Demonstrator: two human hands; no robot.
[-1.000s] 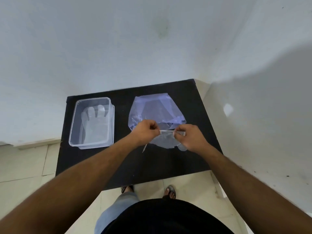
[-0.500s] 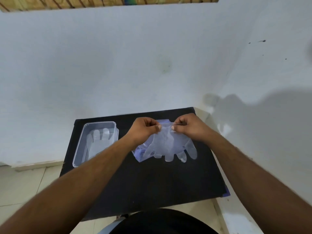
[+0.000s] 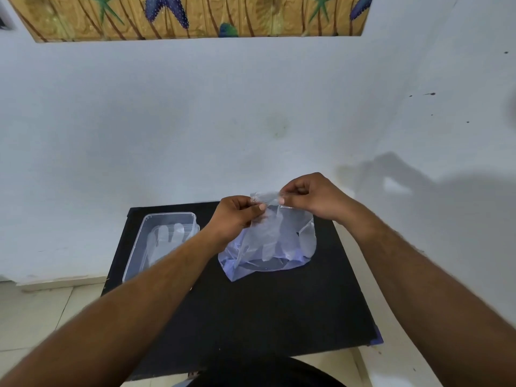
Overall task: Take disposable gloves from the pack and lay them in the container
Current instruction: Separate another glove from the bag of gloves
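A thin clear disposable glove (image 3: 272,233) hangs fingers-down in the air, pinched at its cuff by my left hand (image 3: 237,216) and my right hand (image 3: 307,196). Under it the bluish plastic pack (image 3: 237,268) lies on the black table (image 3: 279,303), partly hidden behind the glove. To the left stands a clear rectangular container (image 3: 142,233) with at least one clear glove (image 3: 164,238) lying flat inside. My left forearm crosses the container's near right corner.
The black table fills the corner between two white walls. Its front edge is near my body and pale floor tiles (image 3: 36,311) show at the left. A painted panel (image 3: 195,15) hangs high on the back wall.
Both hands have lifted the glove up off the pack, from table level to hanging in the air. The view has tilted upward.
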